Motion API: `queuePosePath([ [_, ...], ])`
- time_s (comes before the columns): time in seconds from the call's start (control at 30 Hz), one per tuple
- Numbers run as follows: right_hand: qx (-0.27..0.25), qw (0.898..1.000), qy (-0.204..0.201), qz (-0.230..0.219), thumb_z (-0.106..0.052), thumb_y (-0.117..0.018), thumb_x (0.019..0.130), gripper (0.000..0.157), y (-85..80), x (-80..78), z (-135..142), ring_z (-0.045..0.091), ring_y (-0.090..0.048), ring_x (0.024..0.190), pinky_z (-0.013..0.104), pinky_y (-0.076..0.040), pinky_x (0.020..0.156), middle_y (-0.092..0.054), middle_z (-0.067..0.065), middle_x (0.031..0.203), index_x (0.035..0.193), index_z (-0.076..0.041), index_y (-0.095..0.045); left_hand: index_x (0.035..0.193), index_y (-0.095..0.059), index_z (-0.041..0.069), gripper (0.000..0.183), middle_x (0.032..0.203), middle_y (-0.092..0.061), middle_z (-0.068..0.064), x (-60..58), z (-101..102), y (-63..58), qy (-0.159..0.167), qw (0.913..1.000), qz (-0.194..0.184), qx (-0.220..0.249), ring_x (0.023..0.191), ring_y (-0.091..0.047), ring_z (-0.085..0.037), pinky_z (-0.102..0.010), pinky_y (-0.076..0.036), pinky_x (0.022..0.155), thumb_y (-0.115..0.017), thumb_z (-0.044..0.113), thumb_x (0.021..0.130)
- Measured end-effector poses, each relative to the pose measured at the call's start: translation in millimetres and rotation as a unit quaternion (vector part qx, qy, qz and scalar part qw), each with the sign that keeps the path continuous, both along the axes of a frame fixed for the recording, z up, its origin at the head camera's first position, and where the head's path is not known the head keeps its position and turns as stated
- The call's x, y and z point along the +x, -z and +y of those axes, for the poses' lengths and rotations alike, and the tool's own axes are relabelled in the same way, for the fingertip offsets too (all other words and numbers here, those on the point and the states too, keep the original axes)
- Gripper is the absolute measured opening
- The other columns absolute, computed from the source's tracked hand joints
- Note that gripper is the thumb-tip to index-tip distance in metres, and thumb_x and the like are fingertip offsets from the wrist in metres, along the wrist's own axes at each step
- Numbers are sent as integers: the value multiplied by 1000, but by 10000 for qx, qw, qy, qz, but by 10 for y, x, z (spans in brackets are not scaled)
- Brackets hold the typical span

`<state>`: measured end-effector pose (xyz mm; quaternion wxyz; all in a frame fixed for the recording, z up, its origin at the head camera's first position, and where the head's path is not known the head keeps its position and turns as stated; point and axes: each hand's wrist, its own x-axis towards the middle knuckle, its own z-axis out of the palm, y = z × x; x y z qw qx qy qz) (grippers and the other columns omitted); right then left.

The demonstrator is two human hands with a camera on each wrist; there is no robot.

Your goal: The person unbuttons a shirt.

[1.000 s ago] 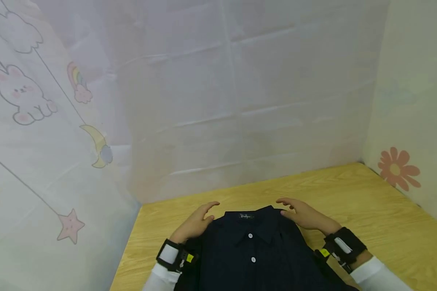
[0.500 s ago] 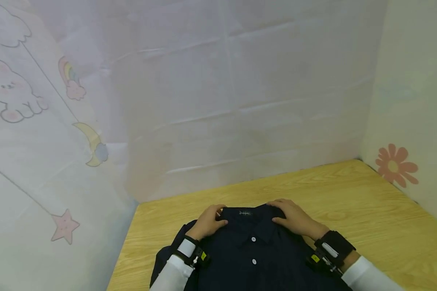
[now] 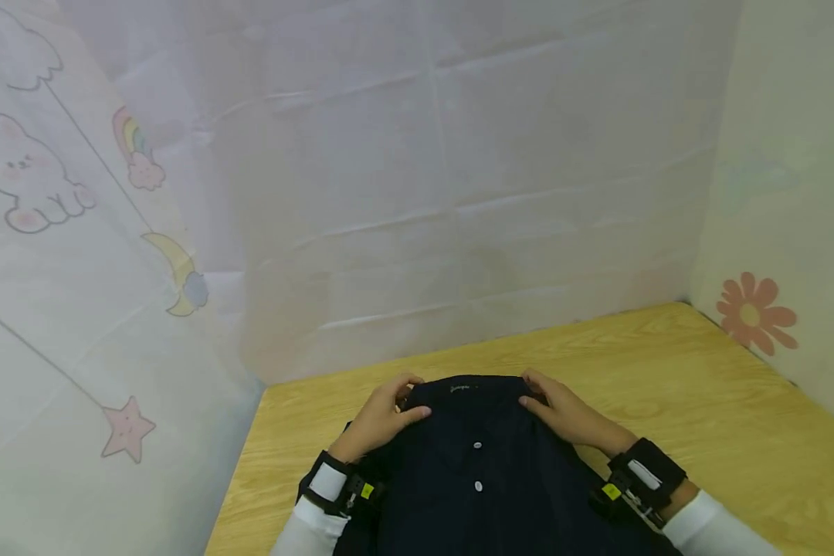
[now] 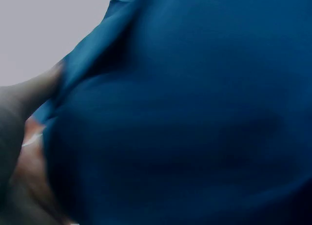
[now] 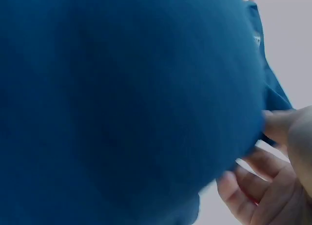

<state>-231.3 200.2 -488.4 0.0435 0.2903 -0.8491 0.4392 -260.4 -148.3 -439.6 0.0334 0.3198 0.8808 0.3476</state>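
Note:
A dark navy button-up shirt [image 3: 434, 479] faces up in the head view, its collar pointing away from me. White buttons run down its front, and a small label [image 3: 461, 388] shows inside the neck. My left hand [image 3: 378, 421] pinches the left side of the collar, thumb on top and fingers behind the cloth. On the opposite side, my right hand [image 3: 573, 415] pinches the collar the same way. The shirt's neck end looks raised off the table. Both wrist views are mostly filled by the shirt cloth [image 4: 195, 88], and the lower shirt runs out of the head view.
A light wood-grain table [image 3: 667, 386] lies under the shirt. Behind it hangs a pale creased backdrop [image 3: 493, 193]. The left wall covering carries a printed star [image 3: 128, 429], and a printed flower [image 3: 756, 313] marks the right one.
Both hands have moved inward from beside the shoulders onto the collar and taken hold of it. The collar has risen and its neckline is drawn straighter between the hands.

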Motion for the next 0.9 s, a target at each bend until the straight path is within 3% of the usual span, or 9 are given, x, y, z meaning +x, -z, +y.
queuePosePath([
  [0.13, -61, 10000, -43, -18, -10, -54, 108, 14, -173, 69, 24, 1, -59, 63, 24, -51, 60, -65, -1, 78, 118, -1, -52, 106, -70, 7, 14, 86, -65, 2, 44, -136, -99, 564, 9940, -846, -391, 72, -60, -10, -25, -49, 68, -69, 21, 101],
  [0.23, -91, 9989, -353, -297, -13, -57, 107, 17, -365, 217, 89, -1, -53, 61, 25, -47, 57, -59, 1, 69, 106, 4, -57, 73, -52, 12, 33, 62, -40, 10, 200, -163, -257, 1206, 9828, -1308, -490, 53, -38, -3, -21, -37, 58, -65, 18, 103],
  [0.33, -270, 9925, -1012, -633, -12, -58, 106, 23, -596, 459, 164, -1, -39, 56, 27, -38, 52, -39, 5, 62, 87, 1, -53, 68, -40, 14, 43, 58, -28, 11, 443, -177, -461, 1988, 9633, -1753, -420, 47, -25, 0, -18, -29, 53, -64, 16, 104],
  [0.43, -113, 9947, -1023, -37, -8, -64, 102, 21, -808, 734, 202, -1, -36, 62, 28, -34, 51, -39, 0, 70, 84, -12, -54, 69, -43, 11, 40, 69, -34, 12, 714, -175, -684, 2206, 9654, -1331, -414, 54, -28, 2, -17, -30, 57, -64, 17, 103],
  [0.5, 221, 9952, -310, 903, -6, -73, 95, 19, -935, 851, 178, -4, -38, 65, 25, -34, 53, -43, -10, 75, 89, -22, -63, 74, -58, 11, 29, 74, -37, 12, 853, -142, -828, 1560, 9864, -225, -458, 58, -29, 3, -17, -31, 57, -68, 17, 101],
  [0.57, 506, 9814, 719, 1705, -5, -79, 88, 23, -1066, 894, 107, -6, -35, 62, 20, -32, 52, -42, -17, 74, 95, -25, -70, 86, -72, 11, 13, 74, -39, 12, 916, -68, -963, 329, 9919, 1089, -563, 58, -30, 2, -18, -30, 55, -73, 17, 97],
  [0.67, 366, 9635, 1692, 2043, -2, -80, 87, 18, -1298, 805, -44, -4, -29, 51, 20, -30, 48, -37, -17, 61, 103, -11, -76, 104, -81, 14, 11, 60, -44, 11, 850, 79, -1133, -1375, 9597, 2407, -452, 50, -29, 0, -20, -27, 48, -76, 14, 94],
  [0.77, 41, 9605, 2025, 1906, -2, -72, 96, 21, -1495, 555, -179, 3, -51, 50, 23, -43, 50, -58, -8, 62, 116, 3, -72, 108, -79, 9, 14, 59, -59, 6, 606, 208, -1256, -1963, 9416, 2735, 71, 44, -36, -2, -21, -29, 46, -69, 9, 98],
  [0.9, -325, 9592, 2260, 1667, -5, -63, 103, 23, -1594, 86, -274, 31, -74, 73, 42, -57, 65, -79, 17, 93, 123, 5, -66, 128, -70, 5, 29, 76, -72, -10, 183, 275, -1299, -1876, 9540, 2228, 702, 47, -48, -20, -29, -36, 51, -57, 8, 103],
])
